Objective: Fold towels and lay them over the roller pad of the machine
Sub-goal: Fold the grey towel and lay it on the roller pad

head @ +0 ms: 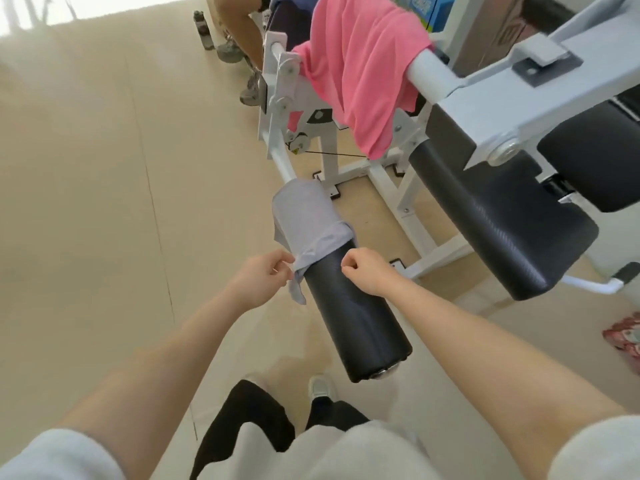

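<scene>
A grey towel (306,218) lies draped over the far end of a black roller pad (349,317) that runs toward me. My left hand (265,275) pinches the towel's near left corner, which hangs down beside the pad. On the pad's right side my right hand (365,271) is closed in a fist; whether it grips any cloth is hidden. A pink towel (363,71) hangs over the white bar of the machine farther back.
The white machine frame (408,199) and a black seat pad (502,216) stand to the right. Another person's legs and shoes (239,46) and a dark bottle (204,29) are at the back. A patterned object (625,337) lies at the right edge. Beige floor spreads left.
</scene>
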A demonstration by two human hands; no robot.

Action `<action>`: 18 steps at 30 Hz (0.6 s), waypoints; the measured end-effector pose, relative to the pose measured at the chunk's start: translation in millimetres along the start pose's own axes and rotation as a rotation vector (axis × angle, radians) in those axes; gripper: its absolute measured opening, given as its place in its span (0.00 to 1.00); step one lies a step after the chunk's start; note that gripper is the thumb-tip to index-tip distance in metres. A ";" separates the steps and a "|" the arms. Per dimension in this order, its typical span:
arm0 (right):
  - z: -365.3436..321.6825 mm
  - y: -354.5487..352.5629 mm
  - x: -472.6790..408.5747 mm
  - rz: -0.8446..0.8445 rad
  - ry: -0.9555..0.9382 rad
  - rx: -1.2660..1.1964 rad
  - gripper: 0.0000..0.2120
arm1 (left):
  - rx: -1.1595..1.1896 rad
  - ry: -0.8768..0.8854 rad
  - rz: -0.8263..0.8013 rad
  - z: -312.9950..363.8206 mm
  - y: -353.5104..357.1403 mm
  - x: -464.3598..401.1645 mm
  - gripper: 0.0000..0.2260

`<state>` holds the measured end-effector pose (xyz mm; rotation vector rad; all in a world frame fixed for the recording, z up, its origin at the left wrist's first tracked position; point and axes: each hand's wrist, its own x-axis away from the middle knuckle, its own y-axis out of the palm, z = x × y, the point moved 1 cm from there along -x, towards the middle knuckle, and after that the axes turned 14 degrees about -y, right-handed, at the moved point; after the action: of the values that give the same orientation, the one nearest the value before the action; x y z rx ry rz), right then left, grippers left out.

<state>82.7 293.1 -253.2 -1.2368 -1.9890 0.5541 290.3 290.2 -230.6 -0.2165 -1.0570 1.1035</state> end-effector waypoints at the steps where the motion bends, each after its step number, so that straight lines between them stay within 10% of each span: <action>1: -0.4 -0.6 -8.0 0.020 0.039 -0.016 0.12 | -0.053 0.018 -0.028 3.8 -5.4 -13.4 0.15; 18: -15.4 53.0 -161.2 0.454 1.072 -0.168 0.28 | -0.450 0.291 -0.453 45.9 -120.6 -224.0 0.12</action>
<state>170.9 172.6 -335.2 -1.6220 -0.8661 -0.1112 318.9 35.4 -263.7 -0.4563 -1.0142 0.4032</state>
